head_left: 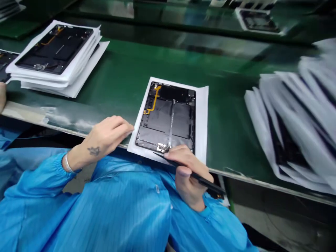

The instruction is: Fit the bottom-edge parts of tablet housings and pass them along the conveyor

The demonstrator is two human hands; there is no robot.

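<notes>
A tablet housing [165, 119] lies face-up on a white sheet [202, 122] in front of me, its dark inside showing an orange flex cable [155, 101] and a small metal connector part [162, 147] at the near edge. My right hand [193, 175] grips black tweezers [189, 171], with their thin tip close to that connector part. At the sheet's left edge is my left hand [105, 136], its fingers bent and pressed together. Its thumb is hidden, and I cannot tell whether anything is between the fingertips.
On the left stands a stack of white sheets [78, 77] with another open tablet housing [56, 49] on top. Blurred white sleeves [265, 119] lean in a pile at the right. Another person's hand [2, 96] shows at the far left. The green bench's front edge [252, 180] runs before me.
</notes>
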